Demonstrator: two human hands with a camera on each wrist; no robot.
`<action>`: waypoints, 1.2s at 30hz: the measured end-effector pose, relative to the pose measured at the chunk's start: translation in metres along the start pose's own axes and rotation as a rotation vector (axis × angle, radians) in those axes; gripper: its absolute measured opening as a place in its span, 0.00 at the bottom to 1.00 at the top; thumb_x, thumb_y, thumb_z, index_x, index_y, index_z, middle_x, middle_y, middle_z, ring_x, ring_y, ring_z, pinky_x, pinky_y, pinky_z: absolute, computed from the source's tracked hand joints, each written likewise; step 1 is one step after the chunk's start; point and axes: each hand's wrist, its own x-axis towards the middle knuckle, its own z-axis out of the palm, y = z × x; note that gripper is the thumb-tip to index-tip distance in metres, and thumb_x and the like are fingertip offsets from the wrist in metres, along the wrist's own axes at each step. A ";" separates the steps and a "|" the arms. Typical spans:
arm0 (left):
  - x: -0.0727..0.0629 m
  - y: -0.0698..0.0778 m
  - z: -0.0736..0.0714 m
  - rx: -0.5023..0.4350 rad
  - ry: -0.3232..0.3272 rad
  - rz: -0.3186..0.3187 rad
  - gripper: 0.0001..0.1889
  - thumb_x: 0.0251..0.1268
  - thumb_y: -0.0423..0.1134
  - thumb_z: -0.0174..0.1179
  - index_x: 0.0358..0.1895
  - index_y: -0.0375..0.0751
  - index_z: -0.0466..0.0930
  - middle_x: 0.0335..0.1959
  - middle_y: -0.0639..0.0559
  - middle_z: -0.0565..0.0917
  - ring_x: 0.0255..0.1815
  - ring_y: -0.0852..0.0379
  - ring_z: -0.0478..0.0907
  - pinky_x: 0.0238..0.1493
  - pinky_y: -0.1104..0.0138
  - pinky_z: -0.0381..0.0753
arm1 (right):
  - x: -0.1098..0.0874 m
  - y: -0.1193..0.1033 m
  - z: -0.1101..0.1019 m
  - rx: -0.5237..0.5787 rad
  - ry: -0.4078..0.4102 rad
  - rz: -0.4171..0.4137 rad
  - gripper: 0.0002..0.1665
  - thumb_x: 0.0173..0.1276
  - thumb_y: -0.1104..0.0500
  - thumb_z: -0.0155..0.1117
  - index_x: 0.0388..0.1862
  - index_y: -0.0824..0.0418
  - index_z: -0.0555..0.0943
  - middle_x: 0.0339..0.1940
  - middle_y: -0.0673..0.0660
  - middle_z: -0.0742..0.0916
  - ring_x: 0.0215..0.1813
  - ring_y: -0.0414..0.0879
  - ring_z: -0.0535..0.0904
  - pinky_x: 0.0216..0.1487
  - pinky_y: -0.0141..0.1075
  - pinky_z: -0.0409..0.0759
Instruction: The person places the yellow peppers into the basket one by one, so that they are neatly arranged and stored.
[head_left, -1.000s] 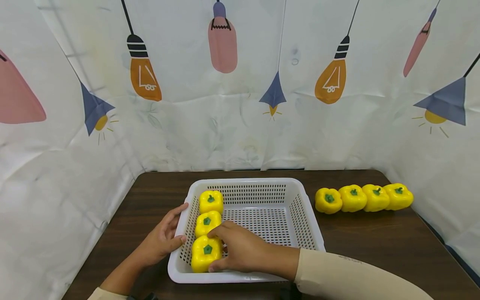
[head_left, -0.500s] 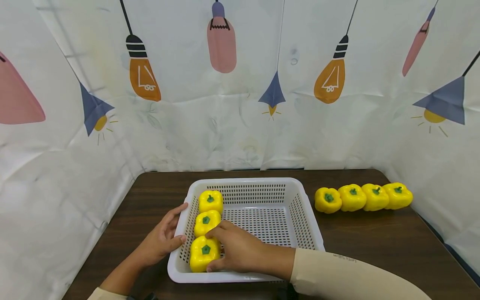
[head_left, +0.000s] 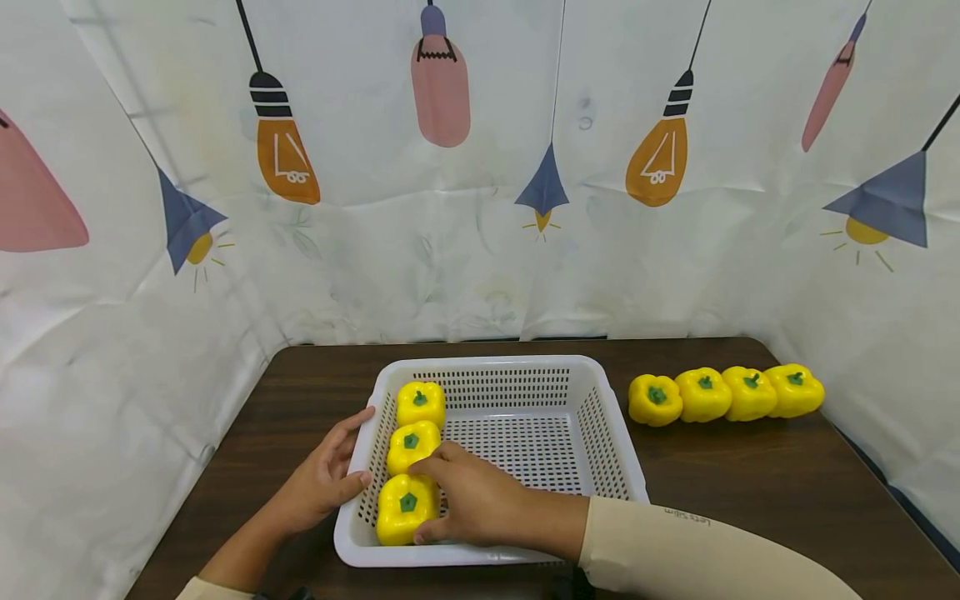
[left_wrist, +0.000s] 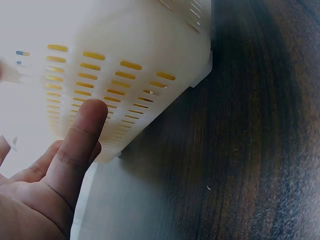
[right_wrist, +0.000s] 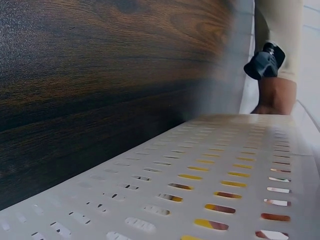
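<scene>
Inside the white perforated basket [head_left: 491, 557], three yellow bell peppers stand in a column along the left wall: a far one [head_left: 421, 403], a middle one [head_left: 413, 446] and a near one [head_left: 405, 518]. My right hand [head_left: 480, 500] curls round the right side of the near pepper, thumb at its front and index finger at its back edge. The other right fingers are mostly hidden. My left hand [head_left: 327, 471] rests against the basket's left side with index finger and thumb extended. In the left wrist view, a straight digit [left_wrist: 82, 135] lies by the perforated outer wall [left_wrist: 140, 65].
Several more yellow bell peppers [head_left: 703, 395] lie in a row on the dark wooden table [head_left: 720, 475], right of the basket. A white curtain [head_left: 450, 267] with printed lamps hangs behind and at both sides. The right sleeve [head_left: 675, 542] crosses the basket's near right corner.
The near pepper has shifted very slightly left in the basket, and my right hand has moved a little left with it. The left hand stays at the basket's side.
</scene>
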 end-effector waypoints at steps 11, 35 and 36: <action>0.000 0.000 0.000 -0.018 -0.005 0.001 0.45 0.71 0.27 0.57 0.82 0.45 0.38 0.74 0.21 0.53 0.58 0.54 0.82 0.47 0.50 0.87 | -0.015 0.003 -0.011 -0.028 0.032 -0.012 0.42 0.57 0.39 0.80 0.68 0.51 0.78 0.64 0.49 0.79 0.61 0.38 0.75 0.61 0.35 0.79; 0.001 0.001 0.000 -0.006 0.004 -0.014 0.45 0.71 0.28 0.58 0.82 0.45 0.38 0.75 0.22 0.52 0.57 0.56 0.82 0.47 0.50 0.87 | -0.079 0.069 -0.070 0.112 0.027 -0.025 0.34 0.67 0.40 0.72 0.69 0.48 0.77 0.61 0.45 0.81 0.56 0.43 0.80 0.49 0.32 0.83; 0.001 0.001 0.000 -0.007 0.003 -0.013 0.45 0.71 0.28 0.58 0.82 0.45 0.38 0.75 0.21 0.53 0.57 0.55 0.82 0.47 0.50 0.87 | -0.083 0.071 -0.073 0.113 0.032 -0.023 0.34 0.67 0.39 0.71 0.69 0.48 0.77 0.62 0.45 0.81 0.57 0.43 0.80 0.50 0.33 0.84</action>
